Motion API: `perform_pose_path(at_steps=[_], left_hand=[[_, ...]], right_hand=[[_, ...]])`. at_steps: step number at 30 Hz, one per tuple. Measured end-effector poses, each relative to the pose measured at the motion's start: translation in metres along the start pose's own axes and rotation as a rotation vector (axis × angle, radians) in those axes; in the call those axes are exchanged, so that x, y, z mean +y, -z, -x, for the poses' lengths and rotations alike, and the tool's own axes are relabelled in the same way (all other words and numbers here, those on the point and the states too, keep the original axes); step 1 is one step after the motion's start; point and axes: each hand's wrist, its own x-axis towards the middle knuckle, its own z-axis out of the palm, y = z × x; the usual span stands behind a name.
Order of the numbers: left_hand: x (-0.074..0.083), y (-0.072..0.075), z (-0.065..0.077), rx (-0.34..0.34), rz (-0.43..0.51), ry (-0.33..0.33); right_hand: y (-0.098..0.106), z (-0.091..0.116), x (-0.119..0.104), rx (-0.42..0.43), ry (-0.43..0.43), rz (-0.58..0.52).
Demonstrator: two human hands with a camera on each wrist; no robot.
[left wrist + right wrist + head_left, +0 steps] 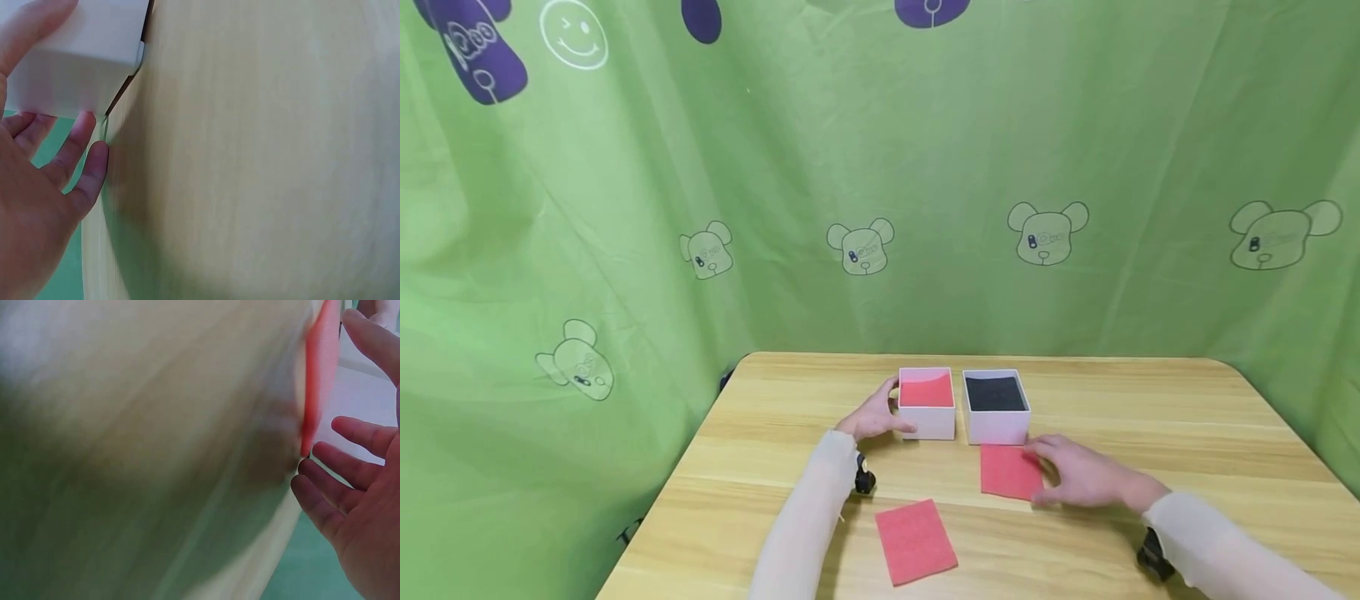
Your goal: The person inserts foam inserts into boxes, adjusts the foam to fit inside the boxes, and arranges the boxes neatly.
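Note:
My left hand [878, 414] holds the left white box [927, 423], thumb along its front and fingers at its left side. The left wrist view shows that box [81, 69] with fingertips against it. Red cloth lining or pieces [927, 389] show inside this box. To its right stands a second white box [997, 428] with black cloth [994, 394] inside. A red cloth square [1009, 472] lies flat just in front of the second box. My right hand [1081, 472] is at that square's right edge, fingers spread and slightly bent; contact is unclear.
Another red cloth square [916, 542] lies turned at an angle nearer the front of the wooden table [1112, 400]. Behind the table hangs a green curtain [955, 167] with bear prints. The two boxes stand side by side with a narrow gap.

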Motion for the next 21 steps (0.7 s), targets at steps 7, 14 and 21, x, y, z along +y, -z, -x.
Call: perform_pose_path(at_steps=[7,14,21], left_hand=[[0.0,0.0,0.001,0.001,0.002,0.004],[-0.014,0.001,-0.007,0.008,0.004,0.009],[-0.018,-0.001,-0.009,0.032,-0.06,0.008]], right_hand=[[-0.005,-0.001,0.003,-0.018,-0.008,0.019],[-0.004,-0.004,-0.002,-0.037,-0.008,0.033],[-0.011,-0.008,-0.006,-0.048,-0.002,0.075]])
